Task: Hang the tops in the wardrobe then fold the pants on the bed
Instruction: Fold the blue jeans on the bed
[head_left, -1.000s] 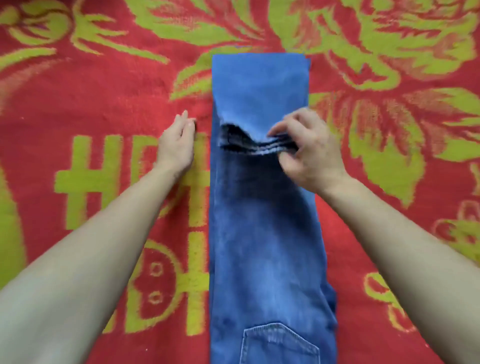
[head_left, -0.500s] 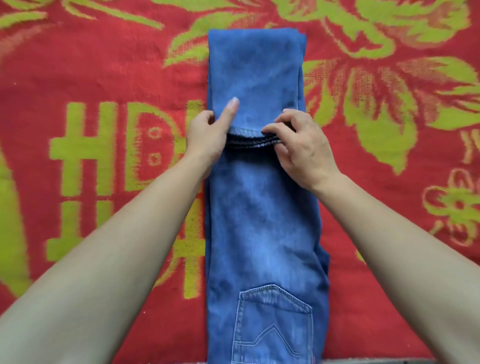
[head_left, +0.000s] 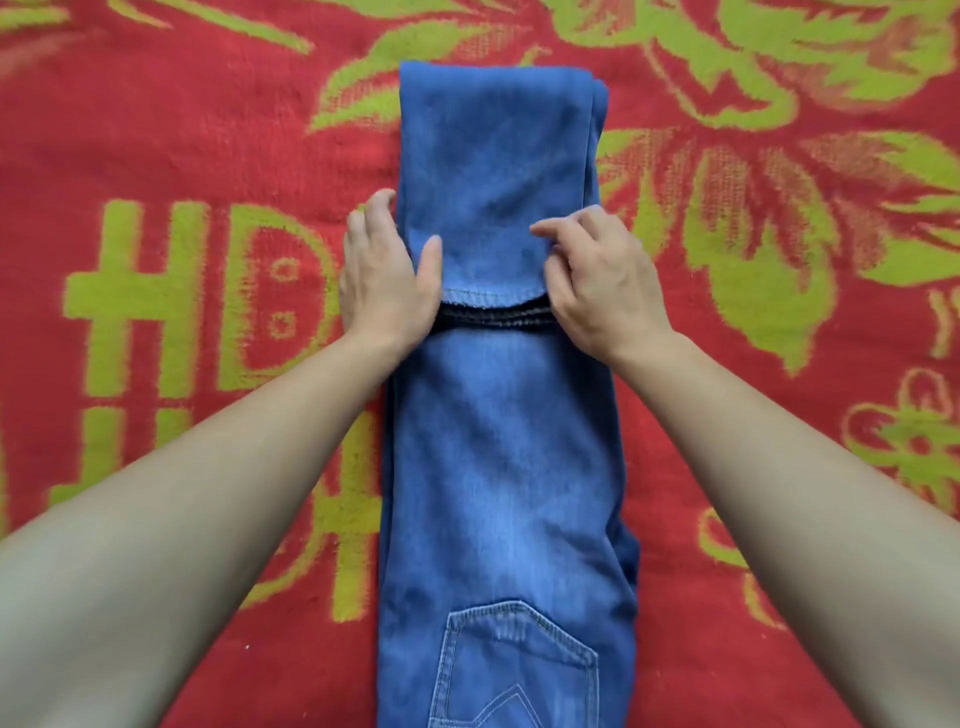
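Observation:
A pair of blue jeans (head_left: 501, 447) lies lengthwise on the bed, doubled along its length, with a back pocket (head_left: 519, 670) showing at the near end. The leg ends are folded back toward me, and their hem lies across the middle of the jeans. My left hand (head_left: 384, 280) holds the left edge of this folded flap, thumb on top and fingers along the side. My right hand (head_left: 602, 280) grips the right end of the hem with curled fingers, the forefinger lying over the denim.
A red blanket (head_left: 182, 130) with large yellow-green leaf and letter patterns covers the whole bed around the jeans. No other clothes or objects show in view.
My left hand came in from the blanket and took the flap's left edge. The hem, lifted by my right hand a second ago, now lies flatter, and the view has drawn back a little.

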